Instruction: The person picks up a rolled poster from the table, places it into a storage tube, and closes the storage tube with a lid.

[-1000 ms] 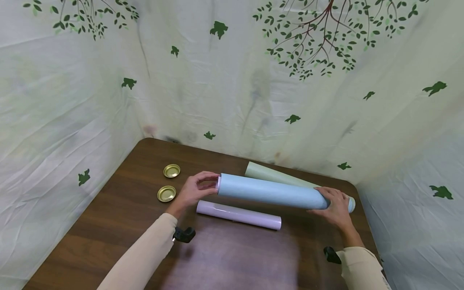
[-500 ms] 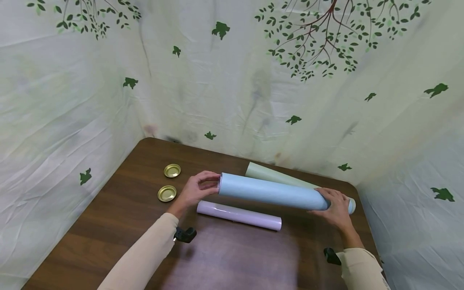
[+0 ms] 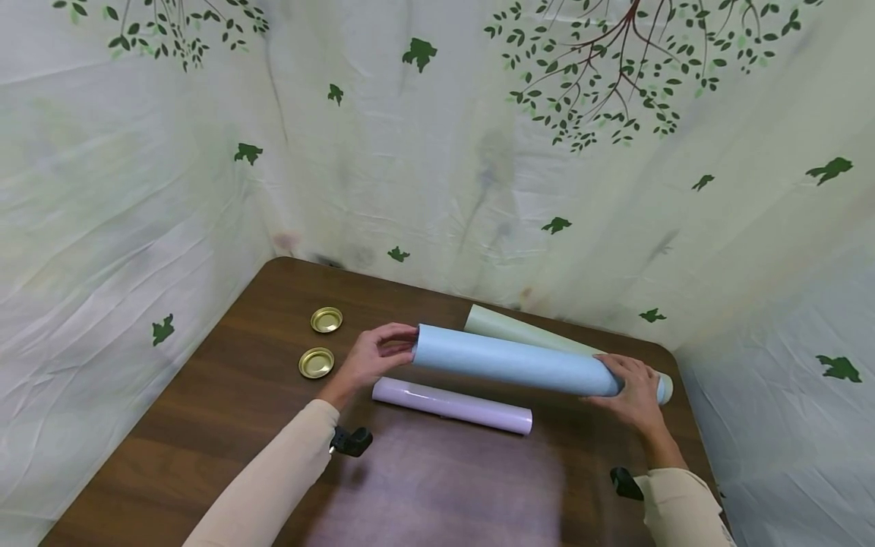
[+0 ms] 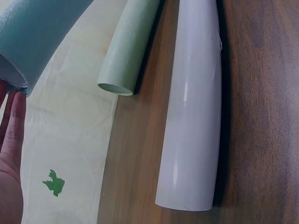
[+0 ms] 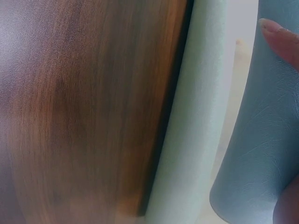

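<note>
A: Where is the blue roll [image 3: 509, 359]?

B: Mid-frame, lifted above the table [image 3: 225, 380], a hand at each end, probably to keep it level. The left hand [image 3: 372, 357] curls its fingers round the left end; the right hand [image 3: 632, 391] wraps the right end.

A: What lies around it?

B: A pink roll [image 3: 451, 405] below, a green roll [image 3: 513, 329] behind, its far end hidden. Two gold lids [image 3: 321, 342] sit at centre left
</note>
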The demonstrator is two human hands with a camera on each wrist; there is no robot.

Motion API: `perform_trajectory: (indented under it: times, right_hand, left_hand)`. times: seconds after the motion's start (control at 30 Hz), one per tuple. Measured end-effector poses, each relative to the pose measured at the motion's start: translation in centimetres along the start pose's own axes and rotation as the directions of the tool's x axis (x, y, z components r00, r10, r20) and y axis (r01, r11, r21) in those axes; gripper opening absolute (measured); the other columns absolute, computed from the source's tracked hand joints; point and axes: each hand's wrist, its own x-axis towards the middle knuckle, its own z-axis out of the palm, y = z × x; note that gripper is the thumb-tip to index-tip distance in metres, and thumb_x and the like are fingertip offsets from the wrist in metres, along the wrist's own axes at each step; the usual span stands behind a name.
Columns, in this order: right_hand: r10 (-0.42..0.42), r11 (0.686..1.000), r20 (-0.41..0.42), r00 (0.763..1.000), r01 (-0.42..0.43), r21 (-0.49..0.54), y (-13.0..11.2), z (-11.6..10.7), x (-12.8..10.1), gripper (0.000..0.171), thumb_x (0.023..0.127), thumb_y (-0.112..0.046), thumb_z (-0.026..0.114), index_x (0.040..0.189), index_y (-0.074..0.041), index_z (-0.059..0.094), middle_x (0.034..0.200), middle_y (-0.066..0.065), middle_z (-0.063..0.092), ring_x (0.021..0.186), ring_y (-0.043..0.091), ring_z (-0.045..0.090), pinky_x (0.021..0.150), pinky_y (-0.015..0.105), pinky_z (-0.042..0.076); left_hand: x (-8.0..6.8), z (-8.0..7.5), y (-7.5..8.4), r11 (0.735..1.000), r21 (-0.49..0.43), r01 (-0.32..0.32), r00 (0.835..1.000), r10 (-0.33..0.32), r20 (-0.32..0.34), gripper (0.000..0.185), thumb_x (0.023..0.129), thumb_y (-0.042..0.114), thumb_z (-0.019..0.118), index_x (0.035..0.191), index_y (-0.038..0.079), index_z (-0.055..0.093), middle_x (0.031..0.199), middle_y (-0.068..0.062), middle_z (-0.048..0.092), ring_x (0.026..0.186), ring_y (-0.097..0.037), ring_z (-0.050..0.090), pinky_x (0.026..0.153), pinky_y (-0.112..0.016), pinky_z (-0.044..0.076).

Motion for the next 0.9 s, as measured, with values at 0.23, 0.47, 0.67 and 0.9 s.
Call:
perform_trajectory:
  times: [0.23,0.47,0.67,0.9]
  right_hand:
    - [0.000,1.000,-0.007,1.000,0.000,0.003,0.0,0.0,0.0,0.075,0.052,-0.013,0.094,0.119,-0.001,0.064,0.119,0.024,0.058,0.111,0.043,0.042,0.091,0.065,0.018]
    - [0.001,1.000,-0.014,1.000,-0.001,-0.001,0.1,0.0,-0.2,0.075,0.052,-0.014,0.094,0.119,-0.001,0.064,0.119,0.025,0.058,0.110,0.044,0.043,0.090,0.064,0.018]
    - [0.010,1.000,-0.013,1.000,-0.010,-0.001,0.3,0.1,-0.4,0.075,0.053,-0.015,0.094,0.120,-0.001,0.063,0.120,0.025,0.058,0.110,0.044,0.043,0.090,0.064,0.018]
    - [0.013,1.000,-0.011,1.000,-0.013,0.000,0.5,-0.1,-0.5,0.075,0.053,-0.015,0.094,0.120,-0.001,0.063,0.120,0.025,0.057,0.110,0.044,0.043,0.089,0.064,0.018]
  left_hand:
    - [0.0,0.1,0.2,0.999,0.029,0.020,1.000,-0.020,-0.014,0.041,0.081,-0.010,0.070,0.120,-0.012,0.058,0.121,-0.028,0.058,0.111,-0.041,0.059,0.092,-0.038,0.050]
    - [-0.1,0.0,0.3,0.995,0.088,0.046,0.998,-0.043,-0.039,0.040,0.081,-0.005,0.072,0.120,-0.007,0.061,0.121,-0.024,0.061,0.110,-0.044,0.058,0.094,-0.050,0.047]
    - [-0.3,0.2,1.8,0.992,0.124,0.037,0.999,-0.033,-0.033,0.038,0.081,-0.007,0.071,0.118,-0.011,0.061,0.120,-0.029,0.060,0.107,-0.051,0.056,0.094,-0.058,0.043]
    - [-1.1,0.1,3.7,0.968,0.249,0.018,0.998,-0.001,-0.070,0.032,0.086,0.001,0.070,0.116,-0.009,0.063,0.115,-0.024,0.064,0.107,-0.039,0.060,0.094,-0.047,0.047]
